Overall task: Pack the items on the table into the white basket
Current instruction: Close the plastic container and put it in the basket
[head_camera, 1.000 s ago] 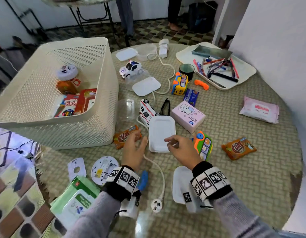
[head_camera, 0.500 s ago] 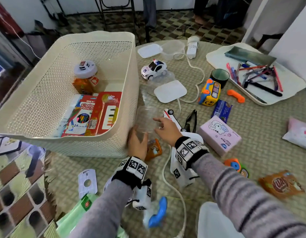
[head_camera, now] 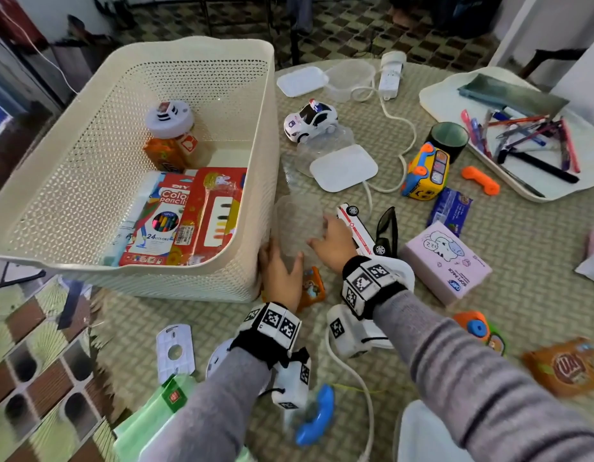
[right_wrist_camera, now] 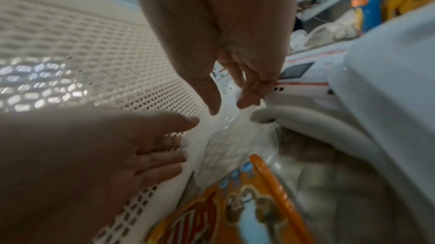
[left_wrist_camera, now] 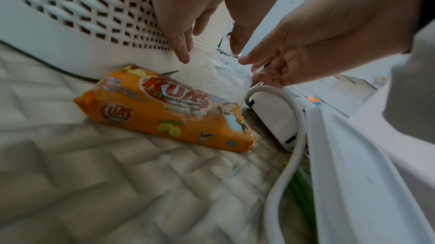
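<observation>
A clear plastic container point(head_camera: 299, 225) stands on the table against the right wall of the white basket point(head_camera: 265, 128). My left hand point(head_camera: 279, 261) lies with straight fingers on its near left side, beside the basket wall. From the right, my right hand point(head_camera: 325, 235) touches its rim with loosely extended fingers. An orange snack packet point(head_camera: 310, 288) lies under my left wrist, and the left wrist view also shows this orange snack packet point(left_wrist_camera: 164, 110). Inside the basket are a coloured pencil box point(head_camera: 162, 218), a red box point(head_camera: 215, 208) and a white-lidded jar point(head_camera: 170, 128).
A toy ambulance point(head_camera: 359, 228), sunglasses point(head_camera: 387, 228) and a pink tissue box point(head_camera: 445, 258) lie right of my right hand. A white cord point(head_camera: 365, 378) runs beneath my right arm. Farther back are a police car point(head_camera: 310, 120), a yellow toy bus point(head_camera: 425, 171) and a pen tray point(head_camera: 455, 105).
Both hands left the white lid near the table's front and moved up and left to the clear container beside the basket. Over the last half second they barely shifted.
</observation>
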`<state>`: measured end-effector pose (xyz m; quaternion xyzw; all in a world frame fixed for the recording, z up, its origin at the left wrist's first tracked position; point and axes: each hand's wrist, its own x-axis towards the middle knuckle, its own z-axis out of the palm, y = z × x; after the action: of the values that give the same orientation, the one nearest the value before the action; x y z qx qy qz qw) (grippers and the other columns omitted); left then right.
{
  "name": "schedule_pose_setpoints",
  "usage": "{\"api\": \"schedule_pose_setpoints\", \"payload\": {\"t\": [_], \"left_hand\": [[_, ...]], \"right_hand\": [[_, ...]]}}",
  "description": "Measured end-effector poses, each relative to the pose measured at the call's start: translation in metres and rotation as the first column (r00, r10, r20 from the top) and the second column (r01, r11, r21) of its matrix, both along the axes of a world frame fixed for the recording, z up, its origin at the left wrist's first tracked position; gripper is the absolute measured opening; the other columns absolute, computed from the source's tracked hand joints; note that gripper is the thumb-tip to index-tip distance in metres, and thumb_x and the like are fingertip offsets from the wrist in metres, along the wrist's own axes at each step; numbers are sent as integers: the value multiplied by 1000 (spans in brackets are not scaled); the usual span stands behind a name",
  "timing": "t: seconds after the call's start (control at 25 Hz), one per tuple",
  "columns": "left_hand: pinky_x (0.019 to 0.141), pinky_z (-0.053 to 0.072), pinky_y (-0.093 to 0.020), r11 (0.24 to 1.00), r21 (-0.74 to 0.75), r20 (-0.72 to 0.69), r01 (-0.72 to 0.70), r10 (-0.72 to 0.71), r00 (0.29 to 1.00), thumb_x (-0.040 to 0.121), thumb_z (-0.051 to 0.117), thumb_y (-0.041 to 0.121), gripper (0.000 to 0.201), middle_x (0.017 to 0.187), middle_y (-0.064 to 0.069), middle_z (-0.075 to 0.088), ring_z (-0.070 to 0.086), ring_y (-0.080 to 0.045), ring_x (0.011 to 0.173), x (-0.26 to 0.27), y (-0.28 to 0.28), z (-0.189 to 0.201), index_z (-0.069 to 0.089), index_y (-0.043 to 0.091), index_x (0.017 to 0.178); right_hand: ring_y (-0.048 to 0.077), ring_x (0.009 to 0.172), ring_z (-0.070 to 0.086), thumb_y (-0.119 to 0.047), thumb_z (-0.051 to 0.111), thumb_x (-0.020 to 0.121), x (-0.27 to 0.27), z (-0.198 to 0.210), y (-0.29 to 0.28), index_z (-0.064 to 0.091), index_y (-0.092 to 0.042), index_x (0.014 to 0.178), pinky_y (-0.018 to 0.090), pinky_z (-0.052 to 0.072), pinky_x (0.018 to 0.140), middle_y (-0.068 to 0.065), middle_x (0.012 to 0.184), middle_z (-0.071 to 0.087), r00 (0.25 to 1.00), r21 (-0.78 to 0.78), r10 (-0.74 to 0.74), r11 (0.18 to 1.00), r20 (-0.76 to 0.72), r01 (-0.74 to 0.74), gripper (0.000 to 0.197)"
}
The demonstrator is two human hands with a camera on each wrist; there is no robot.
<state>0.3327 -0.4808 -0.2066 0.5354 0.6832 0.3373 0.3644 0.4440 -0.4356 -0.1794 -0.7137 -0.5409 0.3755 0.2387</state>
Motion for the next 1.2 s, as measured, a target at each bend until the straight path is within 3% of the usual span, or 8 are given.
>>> {"api": "schedule_pose_setpoints", "payload": {"t": [0.24, 0.36, 0.48, 0.64, 0.8, 0.96, 1.08, 1.2], "left_hand": [[107, 32, -42, 979, 203, -80, 5, 11, 997, 86, 67, 17, 57, 130, -22, 40, 39, -33, 124, 13, -28, 20, 43, 1, 135], [105, 36, -43, 946, 313, -151, 78, -32, 988, 84, 66, 15, 50, 129, -21, 43, 42, -33, 122, 17, -41, 31, 48, -2, 127], [105, 34, -40, 931, 346, -145, 119, -72, 987, 84, 54, 33, 52, 132, -16, 46, 42, -28, 122, 19, -54, 44, 49, 2, 126], [95, 39, -42, 922, 367, -111, 121, -86, 990, 83, 62, 30, 41, 118, -10, 52, 48, -26, 111, 16, -70, 60, 52, 7, 116], [90, 45, -42, 916, 381, 7, 128, -141, 990, 79, 75, 26, 43, 110, -5, 49, 49, -19, 102, 14, -89, 72, 51, 9, 110], [82, 51, -40, 931, 325, 132, 166, -219, 967, 73, 81, 28, 55, 109, -3, 50, 52, -18, 98, 17, -111, 83, 49, 22, 118], [79, 51, -34, 918, 328, 98, 224, -269, 958, 73, 81, 30, 64, 105, 0, 46, 51, -14, 92, 27, -136, 86, 50, 18, 127], [71, 47, -15, 909, 302, 127, 286, -336, 933, 75, 79, 29, 62, 107, -5, 49, 49, -7, 87, 39, -159, 91, 50, 15, 128]], "right_hand": [[18, 93, 62, -10, 70, 79, 14, 16, -23, 62, -7, 115, 44, 50, 93, -1, 101, 64, 910, 69, -190, 971, -368, 231, 37], [13, 75, 59, -5, 64, 88, 20, 27, -35, 57, -5, 118, 31, 55, 71, -1, 102, 58, 822, 43, -275, 939, -499, 341, 31], [18, 85, 60, -11, 67, 87, 31, 36, -53, 57, -7, 115, 19, 51, 56, 4, 105, 60, 792, 88, -291, 914, -537, 396, 30], [18, 93, 59, -23, 73, 82, 44, 49, -90, 55, -13, 101, 32, 50, 73, 5, 110, 61, 808, 128, -289, 905, -513, 405, 28], [14, 86, 61, -32, 74, 81, 53, 60, -138, 51, -16, 99, 27, 45, 66, 6, 112, 64, 788, 141, -267, 903, -556, 405, 33], [21, 99, 63, -31, 76, 79, 66, 70, -181, 55, -24, 103, 44, 53, 86, 3, 112, 65, 784, 207, -260, 874, -564, 439, 33], [16, 99, 64, -25, 75, 79, 78, 77, -213, 54, -22, 112, 43, 54, 87, 1, 111, 64, 762, 212, -255, 865, -595, 455, 39], [18, 100, 63, -26, 73, 81, 91, 81, -246, 55, -35, 104, 35, 54, 84, -9, 101, 62, 758, 235, -254, 851, -601, 471, 31]]}}
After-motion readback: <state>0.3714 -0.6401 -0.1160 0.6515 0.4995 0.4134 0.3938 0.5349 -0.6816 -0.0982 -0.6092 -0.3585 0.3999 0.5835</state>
